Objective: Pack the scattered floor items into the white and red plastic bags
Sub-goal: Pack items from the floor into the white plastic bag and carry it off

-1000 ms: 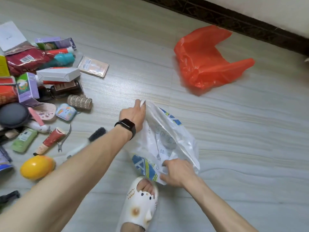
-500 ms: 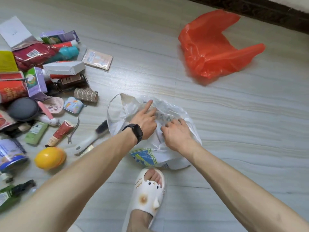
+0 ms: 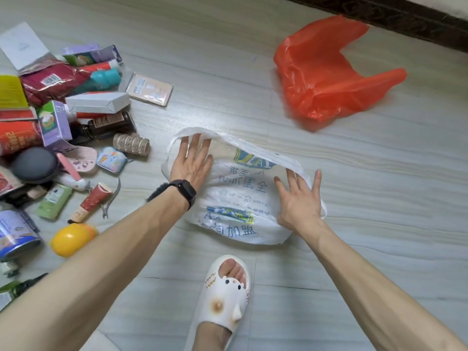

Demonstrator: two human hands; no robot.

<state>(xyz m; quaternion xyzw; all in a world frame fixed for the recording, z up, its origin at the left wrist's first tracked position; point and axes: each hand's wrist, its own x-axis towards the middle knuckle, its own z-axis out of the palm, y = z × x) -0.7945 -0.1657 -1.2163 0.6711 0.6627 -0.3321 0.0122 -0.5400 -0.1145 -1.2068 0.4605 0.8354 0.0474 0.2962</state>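
Two hands stretch the mouth of the white bag (image 3: 238, 198) on the floor. The left hand (image 3: 192, 163) and right hand (image 3: 301, 203) press at its rim with straight fingers, grasping nothing. This seems the opening step; next, one hand must reach the scattered items (image 3: 54, 122) at left. The red bag (image 3: 326, 79) lies well apart, and nothing blocks the way.

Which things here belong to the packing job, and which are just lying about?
Part of the job:
- white bag, spread by the left hand and right hand
- red bag
- items to pack, such as the yellow egg, brown bottle, white box and pink sachet

Just there:
- white slipper
- black wristband
- dark skirting board
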